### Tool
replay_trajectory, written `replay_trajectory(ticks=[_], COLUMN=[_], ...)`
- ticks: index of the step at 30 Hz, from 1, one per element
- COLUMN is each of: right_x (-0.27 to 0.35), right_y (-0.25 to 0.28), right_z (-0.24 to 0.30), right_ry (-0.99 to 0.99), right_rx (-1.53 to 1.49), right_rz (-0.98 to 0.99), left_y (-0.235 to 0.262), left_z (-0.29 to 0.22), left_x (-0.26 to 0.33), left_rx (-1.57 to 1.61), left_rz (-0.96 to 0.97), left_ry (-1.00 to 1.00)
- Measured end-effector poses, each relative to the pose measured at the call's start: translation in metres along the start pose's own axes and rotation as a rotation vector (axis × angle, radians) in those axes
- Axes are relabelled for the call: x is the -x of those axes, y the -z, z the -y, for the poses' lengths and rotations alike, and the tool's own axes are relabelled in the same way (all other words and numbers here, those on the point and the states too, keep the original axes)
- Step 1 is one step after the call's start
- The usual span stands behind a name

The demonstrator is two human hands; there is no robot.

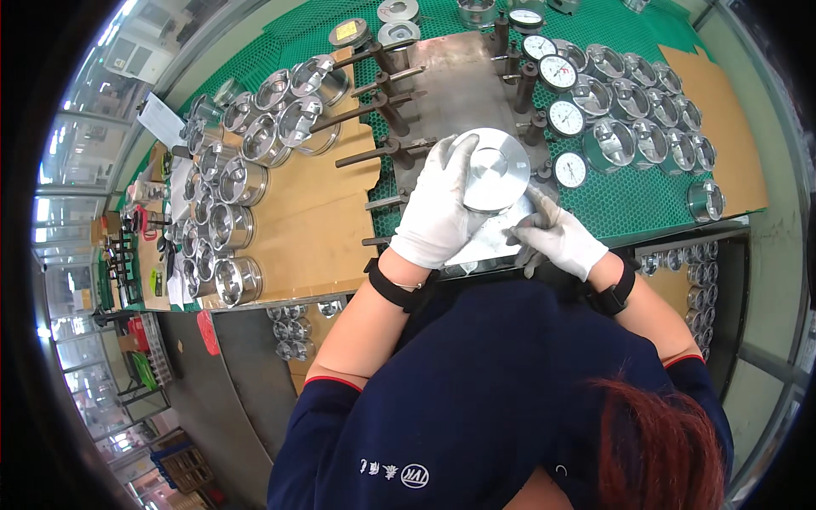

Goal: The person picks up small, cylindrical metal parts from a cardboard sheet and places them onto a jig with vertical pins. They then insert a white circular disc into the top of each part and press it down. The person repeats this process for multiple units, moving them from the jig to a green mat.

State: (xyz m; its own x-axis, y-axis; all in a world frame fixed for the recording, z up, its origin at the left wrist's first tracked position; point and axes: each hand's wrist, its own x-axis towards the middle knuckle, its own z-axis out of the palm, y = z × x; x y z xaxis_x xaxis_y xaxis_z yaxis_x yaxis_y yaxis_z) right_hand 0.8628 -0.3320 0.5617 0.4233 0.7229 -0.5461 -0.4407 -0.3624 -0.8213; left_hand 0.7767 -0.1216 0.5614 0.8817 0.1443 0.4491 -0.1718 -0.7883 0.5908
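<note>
A round silver piston, its flat face turned up with rings on it, is over the near part of a grey metal plate. My left hand, in a white glove, grips its left side, fingers along the rim. My right hand, gloved in white with darkened fingertips, has its fingers bent at the piston's lower right edge. The piston's underside is hidden. Below it, a shiny metal surface shows between my hands.
Dark metal posts with rods line the plate's left side. Dial gauges stand along its right. Hollow silver pistons stand in groups on the left cardboard and the right green mat. Several round parts sit at the back.
</note>
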Motion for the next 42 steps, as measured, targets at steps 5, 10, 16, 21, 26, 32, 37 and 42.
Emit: replay_trajectory(ticks=[5,10,16,21,26,32,37,42], right_x=[0.001,-0.008,0.002,0.056,0.112,0.126,0.112,0.091], right_y=[-0.002,0.002,0.009,0.005,0.073,0.16,0.225,0.294], right_z=[0.001,-0.01,-0.006,0.027,0.006,-0.034,-0.073,-0.109], right_ry=[-0.003,0.044,0.036,0.54,0.577,0.504,0.352,0.235], right_rx=[0.016,0.145,0.249,0.074,-0.389,-0.454,-0.47,-0.391], right_rz=[-0.016,-0.051,-0.012,-0.1,-0.386,-0.777,-0.951,-0.931], left_y=[-0.001,-0.003,0.007,0.041,0.119,0.188,0.188,0.179], left_z=[0.001,0.001,-0.006,-0.077,-0.161,-0.185,-0.191,-0.165], left_x=[0.0,0.004,0.001,-0.019,-0.054,-0.05,-0.048,-0.036], left_rx=[-0.002,-0.04,-0.015,0.851,0.644,0.635,0.587,0.224], left_rz=[0.004,-0.001,-0.012,0.295,0.386,0.362,0.392,0.263], left_ry=[-0.002,0.002,0.093,0.527,-0.39,-0.723,-0.749,-0.342])
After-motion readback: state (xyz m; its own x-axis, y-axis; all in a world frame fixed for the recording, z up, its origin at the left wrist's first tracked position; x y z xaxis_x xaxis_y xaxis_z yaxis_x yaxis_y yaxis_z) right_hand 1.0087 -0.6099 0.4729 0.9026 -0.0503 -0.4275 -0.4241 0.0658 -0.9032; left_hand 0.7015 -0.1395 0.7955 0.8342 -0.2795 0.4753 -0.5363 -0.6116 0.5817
